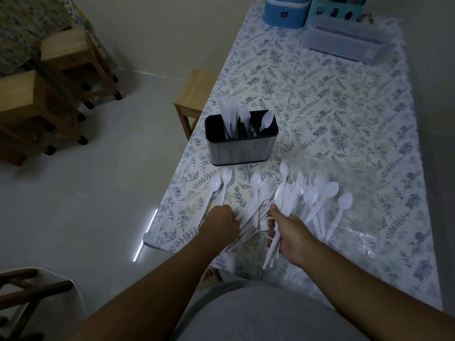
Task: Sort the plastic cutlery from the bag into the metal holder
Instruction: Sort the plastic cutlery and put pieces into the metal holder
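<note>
Head view: white plastic cutlery (261, 205), jumbled.

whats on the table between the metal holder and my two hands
In the head view, loose white plastic spoons and forks lie on the floral tablecloth between the metal holder and the hands.

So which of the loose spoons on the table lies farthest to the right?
The lone spoon on the clear bag, right of the main pile; its bowl points away from the person.
</note>
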A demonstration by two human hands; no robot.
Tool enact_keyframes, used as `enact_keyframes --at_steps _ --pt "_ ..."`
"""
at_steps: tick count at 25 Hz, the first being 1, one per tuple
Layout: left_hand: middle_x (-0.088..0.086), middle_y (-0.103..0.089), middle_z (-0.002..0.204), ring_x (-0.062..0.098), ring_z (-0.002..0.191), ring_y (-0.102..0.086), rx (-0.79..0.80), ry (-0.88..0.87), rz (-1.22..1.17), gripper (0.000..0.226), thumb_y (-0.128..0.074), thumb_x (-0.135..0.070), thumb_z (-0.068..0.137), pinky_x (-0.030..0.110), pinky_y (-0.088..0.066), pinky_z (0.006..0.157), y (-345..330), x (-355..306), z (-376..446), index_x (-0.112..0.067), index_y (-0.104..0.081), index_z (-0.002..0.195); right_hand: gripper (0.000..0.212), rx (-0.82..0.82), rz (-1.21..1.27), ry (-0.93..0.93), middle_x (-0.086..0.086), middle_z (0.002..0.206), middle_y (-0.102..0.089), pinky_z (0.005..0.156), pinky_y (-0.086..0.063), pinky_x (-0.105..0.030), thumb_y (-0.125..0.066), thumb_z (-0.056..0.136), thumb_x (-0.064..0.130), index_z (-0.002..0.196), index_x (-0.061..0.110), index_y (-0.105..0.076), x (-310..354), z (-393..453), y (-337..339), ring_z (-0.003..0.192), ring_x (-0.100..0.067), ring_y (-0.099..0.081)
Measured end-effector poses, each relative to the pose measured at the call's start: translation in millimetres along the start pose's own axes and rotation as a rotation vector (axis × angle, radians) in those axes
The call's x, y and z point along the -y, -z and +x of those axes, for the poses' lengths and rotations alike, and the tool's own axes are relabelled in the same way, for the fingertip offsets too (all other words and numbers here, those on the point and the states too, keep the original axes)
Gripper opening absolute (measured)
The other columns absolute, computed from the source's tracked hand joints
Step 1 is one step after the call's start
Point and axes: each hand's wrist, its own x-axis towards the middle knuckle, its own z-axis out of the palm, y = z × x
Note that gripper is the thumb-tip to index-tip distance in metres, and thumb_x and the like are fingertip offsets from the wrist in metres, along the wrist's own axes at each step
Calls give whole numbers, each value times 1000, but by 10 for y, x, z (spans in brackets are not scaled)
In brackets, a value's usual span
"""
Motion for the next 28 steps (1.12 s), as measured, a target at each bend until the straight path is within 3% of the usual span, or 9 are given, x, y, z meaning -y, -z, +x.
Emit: enact_keyframes --at_steps 3,5,10,13,15,19,22,25,28 --pt "7 -66 79 22 76 -64 -10 15 -3 19 -64 -21 91 25 -46 65 85 45 -20 -7 -63 78 26 4 -9 1 -1 68 -50 55 -42 -33 -61 99 38 96 12 -65 17 9 26 57 -18 -42" --pt "5 -68 83 19 72 -61 -64 35 -50 14 -67 -20 91 26 -49 64 177 117 -54 -7 -66 87 24 -10 3 7 -1 66 -50 53 -40 -32 -62 99 35 98 11 -65 37 9 37 55 -17 -41" --pt "0 -69 78 12 66 -64 -75 191 -493 12 -72 -23 91 19 -49 56 317 107 -151 -12 -68 92 11 11 40 32 -1 66 -45 51 -38 -30 -72 93 23 96 13 -67 32 18 -2 55 -15 -39" --pt "4 -73 78 7 57 -62 -20 160 -685 11 -75 -19 89 14 -48 50 270 -106 -246 -9 -72 92 11 166 68 77 0 68 -58 52 -47 -27 -74 91 22 93 12 -71 82 -101 -105 54 -12 -54" --pt "6 -76 78 16 61 -68 18 28 -700 8 -73 -20 89 23 -55 57 197 -248 -288 -12 -76 91 27 251 99 59 -9 83 -74 63 -55 -30 -73 92 24 103 0 -71 83 -130 -147 65 -15 -71" --pt "-1 -75 78 8 69 -65 -44 -170 -510 16 -64 -22 93 25 -53 68 68 -368 -342 -20 -79 97 50 110 59 40 -18 107 -76 75 -59 -38 -75 89 40 114 -2 -66 38 -19 -55 91 -28 -76" --pt "-4 -64 101 9 92 -59 -190 -173 -249 26 -69 -28 87 24 -50 78 -20 -264 -248 -17 -68 111 40 -35 71 64 -10 91 -74 82 -53 -42 -68 93 45 97 6 -72 44 49 60 84 -25 -69" --pt "-2 -63 96 10 81 -59 -102 -122 -126 30 -73 -31 85 19 -46 66 -38 -131 -98 -16 -62 108 36 -112 13 77 0 83 -73 96 -46 -46 -65 93 51 86 16 -73 80 47 157 94 -24 -62" --pt "2 -71 93 15 81 -67 -123 -58 -142 13 -67 -18 91 26 -56 71 38 -10 8 -13 -67 103 32 -90 63 65 2 66 -68 76 -51 -39 -67 93 45 86 14 -71 76 5 182 71 -19 -63"
